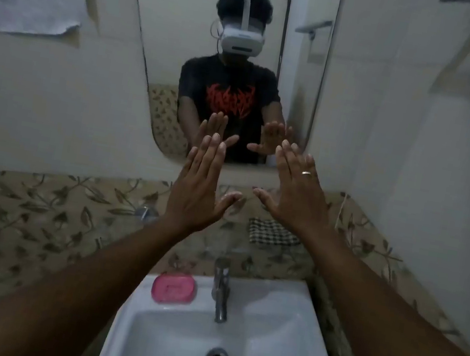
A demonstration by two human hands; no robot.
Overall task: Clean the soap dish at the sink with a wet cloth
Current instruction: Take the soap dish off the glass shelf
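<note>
Nothing yet in hand: left hand [200, 184] and right hand [296, 194] both raised in front of the mirror [187, 45], palms forward, fingers [212, 149] spread wide and flat, holding nothing. Pink soap dish [174, 288] sits on the back left corner of the white sink [280, 325], just left of the tap [221, 287], well below the hands. Checked cloth [272, 232] lies folded on the patterned ledge behind the sink, to the right of the tap; cannot tell if it is wet. Judgement: dish looks like light moulded plastic, stiff, likely slick with soap film, so it may skate on the glazed rim. Best held by its long edges, thumb on one side, while the limp cloth wipes the hollow.
</note>
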